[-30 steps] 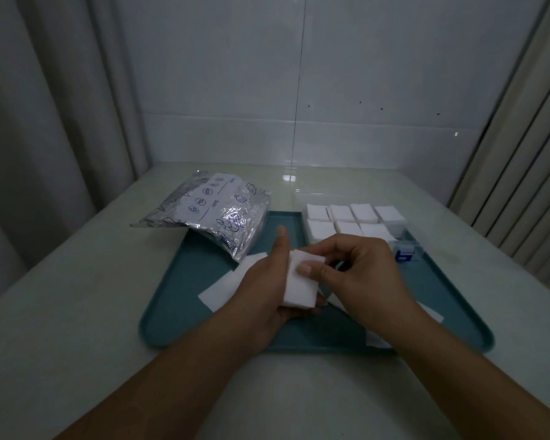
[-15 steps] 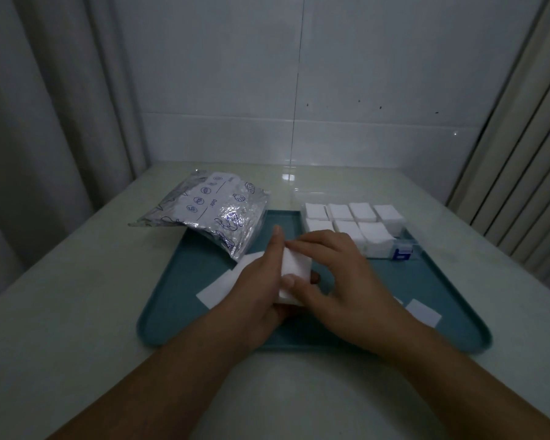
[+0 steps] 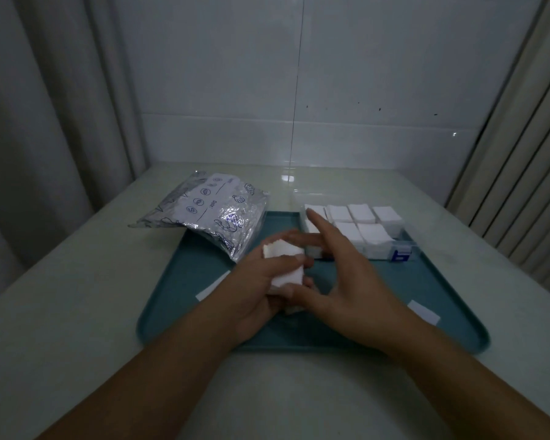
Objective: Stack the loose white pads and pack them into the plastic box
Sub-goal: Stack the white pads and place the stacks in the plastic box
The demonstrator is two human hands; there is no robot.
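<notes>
My left hand grips a stack of white pads over the middle of the teal tray, thumb curled across the top, fingers wrapped underneath. My right hand is beside it with fingers straight and spread apart, holding nothing; its thumb touches the near end of the stack and its index finger points toward the far side.

The tray's raised rim runs close to my wrists at the near edge. There is bare tray floor to the right of my right hand and in the near left part.

The clear plastic box sits at the tray's far right corner, its compartments filled with white pads; my right fingers reach just in front of its left end. A crinkled foil bag lies across the tray's far left edge, half on the table, just beyond my left hand. One loose white sheet lies flat left of my left wrist, another near the right rim.

The stack's long axis runs from far left to near right, tilted.
</notes>
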